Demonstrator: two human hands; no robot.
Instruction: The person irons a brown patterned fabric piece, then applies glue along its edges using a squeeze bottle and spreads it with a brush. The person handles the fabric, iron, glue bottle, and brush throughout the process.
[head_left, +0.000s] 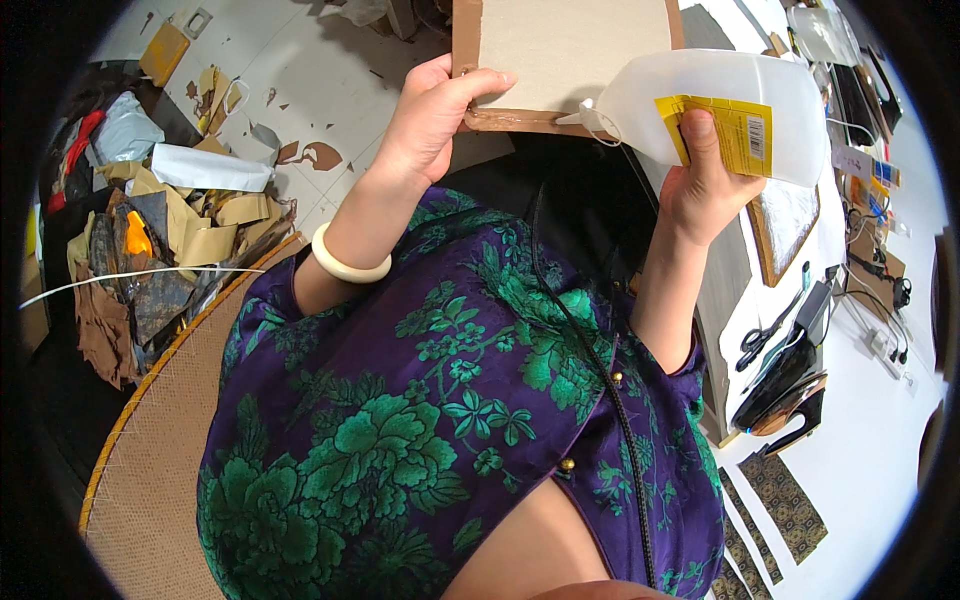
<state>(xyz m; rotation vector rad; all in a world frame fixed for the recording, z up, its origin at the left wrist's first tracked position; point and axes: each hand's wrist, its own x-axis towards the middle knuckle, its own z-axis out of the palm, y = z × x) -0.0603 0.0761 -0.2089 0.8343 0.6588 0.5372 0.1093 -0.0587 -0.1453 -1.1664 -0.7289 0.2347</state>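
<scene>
My left hand (431, 112) grips a corner of a flat panel (555, 56), its thumb lying on the beige face. Brown strips border the panel (525, 122), and a wet, shiny smear of what looks like glue (499, 118) lies along the near strip. In my right hand (709, 176) is a translucent white plastic bottle (787, 97) with a yellow label, tipped on its side. Its narrow nozzle (574, 118) points left and touches or nearly touches the near strip. A small cap on a loop (611, 129) hangs by the nozzle.
At left, a heap of paper and leather-like scraps (217, 217) sits beside a woven chair seat (172, 450). More scraps (311, 155) litter the tiled floor. A worktable (724, 300) at right carries scissors (765, 337), a wood-edged panel (787, 225) and cables. Patterned strips (784, 499) lie at lower right.
</scene>
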